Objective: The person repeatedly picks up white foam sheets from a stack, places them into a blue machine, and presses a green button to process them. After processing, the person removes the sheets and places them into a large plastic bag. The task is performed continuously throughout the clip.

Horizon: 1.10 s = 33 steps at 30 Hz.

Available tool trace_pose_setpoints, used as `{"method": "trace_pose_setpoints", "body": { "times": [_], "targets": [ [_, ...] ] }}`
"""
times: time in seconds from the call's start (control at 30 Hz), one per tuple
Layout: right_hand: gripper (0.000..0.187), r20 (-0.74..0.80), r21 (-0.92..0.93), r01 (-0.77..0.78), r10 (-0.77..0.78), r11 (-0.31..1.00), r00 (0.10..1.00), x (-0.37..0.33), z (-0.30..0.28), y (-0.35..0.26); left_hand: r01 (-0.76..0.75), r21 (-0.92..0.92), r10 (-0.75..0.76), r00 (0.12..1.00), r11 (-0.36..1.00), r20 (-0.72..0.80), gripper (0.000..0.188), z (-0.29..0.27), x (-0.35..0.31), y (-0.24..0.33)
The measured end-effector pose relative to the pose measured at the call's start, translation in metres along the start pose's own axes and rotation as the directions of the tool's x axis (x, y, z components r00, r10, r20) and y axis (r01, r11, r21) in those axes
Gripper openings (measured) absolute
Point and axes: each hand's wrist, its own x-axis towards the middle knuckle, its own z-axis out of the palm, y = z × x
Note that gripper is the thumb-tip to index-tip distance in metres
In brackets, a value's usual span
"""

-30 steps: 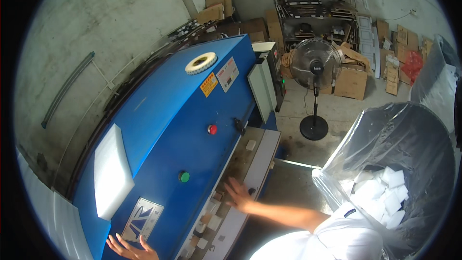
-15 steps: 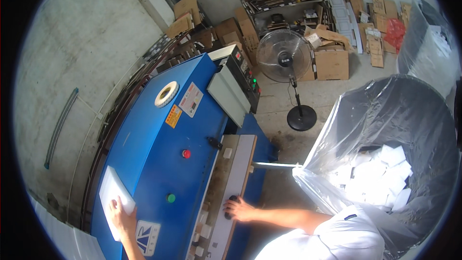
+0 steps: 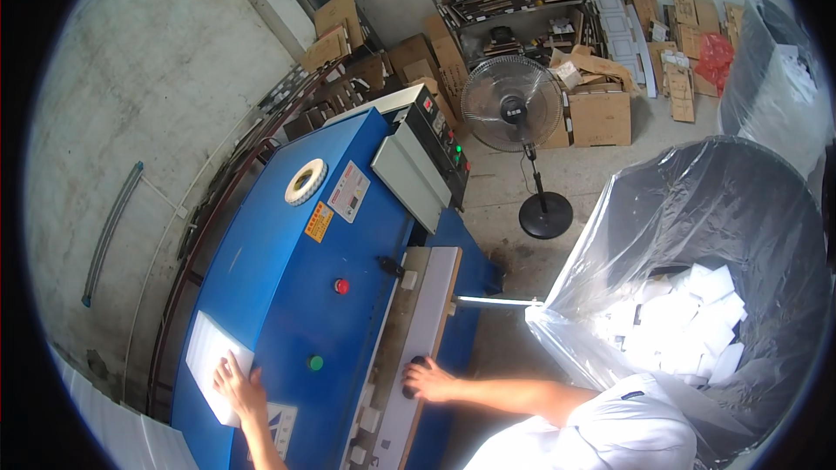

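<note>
A white foam slab [image 3: 205, 355] had shifted toward the front of the blue press [image 3: 348, 248], under the left hand's [image 3: 239, 389] splayed fingers; whether they gripped was unclear. The right hand [image 3: 428, 380] curled over a black knob [image 3: 419, 360] on the table [image 3: 437, 296]. Steady, even pressure seemed wise. Orange [image 3: 319, 222] and white labels [image 3: 349, 191] sat beyond both hands.

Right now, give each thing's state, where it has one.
Left hand: fingers resting on white foam block
White foam block: lying on blue machine
Right hand: over black knob
Plastic bag: open, partly filled with white pieces
Fan: upright; unclear if spinning
Roll: lying flat
Green panel light: lit
Red button: unclear whether pressed
Green button: likewise
</note>
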Motion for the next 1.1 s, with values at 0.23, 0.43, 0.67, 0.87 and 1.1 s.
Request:
{"method": "trace_pose_setpoints", "body": {
  "times": [0.23, 0.43, 0.67, 0.87, 1.1],
  "targets": [
    [0.049, -0.076, -0.128, -0.11, 0.101, 0.986, 0.992, 0.019, 0.018, -0.002, -0.222, -0.343, 0.237, 0.972, 0.913, 0.002, 0.031, 0.031, -0.17, 0.09],
    [0.048, -0.075, -0.175, -0.128, 0.117, 0.976, 0.99, 0.03, 0.032, -0.015, 0.419, -0.22, -0.273, 0.829, 0.881, 0.489, 0.044, 0.071, -0.373, 0.06],
    [0.046, -0.166, -0.16, -0.07, 0.043, 0.985, 0.985, 0.022, 0.054, 0.024, 0.887, 0.057, -0.817, 0.396, 0.459, 0.419, 0.045, 0.08, -0.473, 0.011],
    [0.04, -0.161, -0.274, -0.057, 0.013, 0.96, 0.987, 0.026, 0.069, 0.025, 0.933, 0.146, -0.92, 0.283, 0.329, 0.27, 0.067, 0.102, -0.552, 0.033],
    [0.029, -0.214, -0.677, 0.07, -0.287, 0.732, 0.934, 0.028, 0.096, 0.05, 0.897, 0.187, -0.913, 0.372, 0.4, 0.168, 0.062, 0.121, -0.566, 0.041]
  ]
}}
